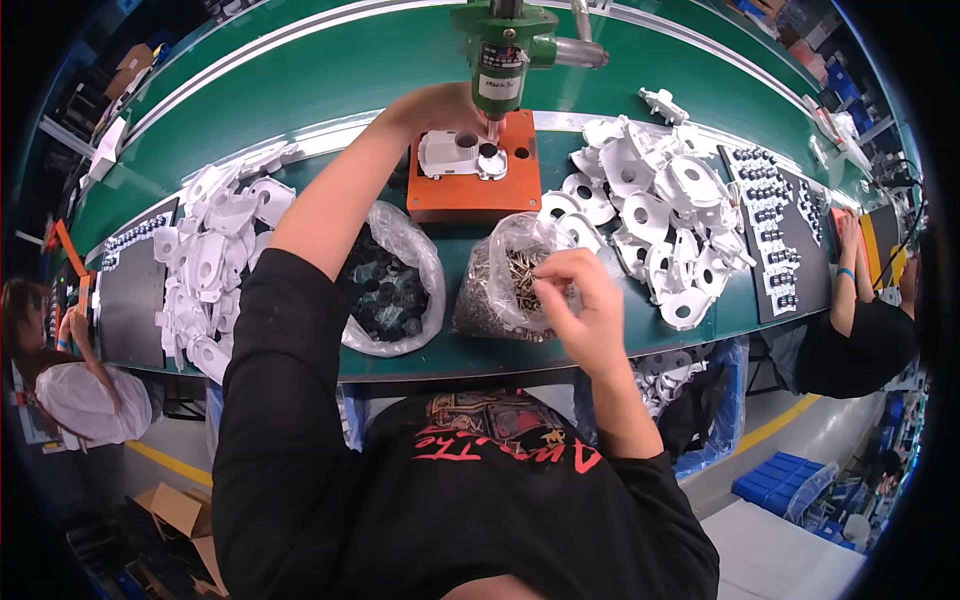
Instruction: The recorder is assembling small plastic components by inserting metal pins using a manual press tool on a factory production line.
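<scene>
My left hand (448, 104) reaches forward to the green press (503, 65); its fingers are hidden behind the press head. Below the press head, a white plastic housing (445, 153) lies on an orange fixture block (470, 200), a round black piece in its smaller end. My right hand (585, 305) is at the mouth of a clear plastic bag (480, 285) full of small brass-coloured metal pins (525, 270). Its thumb and fingertips are pinched together; what they hold is too small to make out. Left of that bag, another clear bag (425, 270) holds dark, round parts (385, 295).
White plastic housings are heaped on the right (650, 200) and left (215, 250). Beyond them lie black trays, the right one (770, 220) with rows of assembled parts. A blue-lined bin (725, 410) stands below the table edge. Co-workers sit at left (90, 395) and right (850, 340).
</scene>
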A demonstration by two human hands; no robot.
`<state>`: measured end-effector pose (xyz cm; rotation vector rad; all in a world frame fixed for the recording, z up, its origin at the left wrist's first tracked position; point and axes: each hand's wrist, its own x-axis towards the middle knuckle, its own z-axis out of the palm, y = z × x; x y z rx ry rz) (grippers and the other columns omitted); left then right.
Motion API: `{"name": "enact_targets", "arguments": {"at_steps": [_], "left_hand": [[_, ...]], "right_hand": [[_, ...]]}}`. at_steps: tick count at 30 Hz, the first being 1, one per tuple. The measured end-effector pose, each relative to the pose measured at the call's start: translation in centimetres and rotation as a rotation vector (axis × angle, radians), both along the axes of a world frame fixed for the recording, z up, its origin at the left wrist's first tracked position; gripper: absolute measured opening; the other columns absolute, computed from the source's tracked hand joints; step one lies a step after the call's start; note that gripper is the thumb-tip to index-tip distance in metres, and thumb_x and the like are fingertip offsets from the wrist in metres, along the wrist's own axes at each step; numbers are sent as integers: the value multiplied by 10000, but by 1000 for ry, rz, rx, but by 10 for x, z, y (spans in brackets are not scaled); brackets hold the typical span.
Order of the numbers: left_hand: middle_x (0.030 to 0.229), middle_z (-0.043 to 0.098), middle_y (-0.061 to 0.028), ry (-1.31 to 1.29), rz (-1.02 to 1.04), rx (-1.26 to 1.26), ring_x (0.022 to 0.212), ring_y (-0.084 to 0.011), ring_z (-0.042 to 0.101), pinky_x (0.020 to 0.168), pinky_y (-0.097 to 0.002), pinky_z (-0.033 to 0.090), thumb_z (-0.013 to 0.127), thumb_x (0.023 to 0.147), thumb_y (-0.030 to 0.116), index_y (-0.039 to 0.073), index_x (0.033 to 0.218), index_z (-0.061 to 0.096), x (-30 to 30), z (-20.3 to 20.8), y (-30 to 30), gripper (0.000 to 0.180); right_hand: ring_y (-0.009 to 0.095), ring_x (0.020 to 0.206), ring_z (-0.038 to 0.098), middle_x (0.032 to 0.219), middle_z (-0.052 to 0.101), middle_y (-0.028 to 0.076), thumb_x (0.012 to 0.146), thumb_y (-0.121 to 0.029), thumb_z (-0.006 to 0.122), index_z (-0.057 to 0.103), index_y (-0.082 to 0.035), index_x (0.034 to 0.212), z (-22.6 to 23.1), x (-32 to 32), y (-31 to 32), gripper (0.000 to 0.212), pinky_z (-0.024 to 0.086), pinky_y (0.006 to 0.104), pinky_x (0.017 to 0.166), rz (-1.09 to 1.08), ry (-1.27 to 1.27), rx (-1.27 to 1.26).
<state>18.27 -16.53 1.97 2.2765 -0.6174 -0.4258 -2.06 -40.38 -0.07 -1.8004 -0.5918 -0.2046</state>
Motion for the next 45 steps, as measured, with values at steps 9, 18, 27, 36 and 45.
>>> {"name": "enact_targets", "arguments": {"at_steps": [9, 18, 27, 36, 45], "left_hand": [[980, 608, -161, -493, 462, -123, 906, -319, 591, 800, -400, 461, 634, 765, 211, 30, 916, 622, -103, -27, 0, 235], [1126, 489, -172, -764, 447, 74, 1005, -346, 544, 881, -429, 453, 709, 726, 389, 78, 1129, 582, -122, -60, -20, 525], [1121, 493, -157, -821, 455, 92, 1014, -323, 542, 880, -423, 454, 730, 697, 408, 70, 1103, 601, -121, -64, -17, 544], [1130, 494, -159, -824, 455, 58, 1018, -326, 538, 884, -420, 452, 733, 697, 397, 66, 1093, 601, -123, -62, -19, 533], [1115, 490, -156, -797, 463, 75, 1011, -321, 537, 874, -411, 460, 734, 688, 389, 38, 1083, 590, -122, -63, -16, 549]], "right_hand": [[115, 755, 557, 864, 622, 53, 828, -48, 623, 619, 27, 898, 19, 96, -1, 102, 449, 236, 709, -171, -105, -44], [181, 709, 650, 805, 678, 124, 813, -109, 628, 642, 31, 912, -32, 165, 53, 172, 501, 293, 674, -88, -104, -233], [241, 696, 633, 825, 649, 151, 785, -104, 650, 624, 45, 887, -34, 166, 61, 183, 488, 314, 658, -83, -178, -244], [297, 891, 572, 971, 629, 110, 767, -107, 649, 648, -9, 954, -38, 152, 48, 211, 475, 378, 766, -34, -446, -391], [302, 930, 544, 996, 605, 97, 746, -107, 649, 646, -49, 1023, -28, 139, 55, 283, 445, 401, 810, -92, -627, -629]]}}
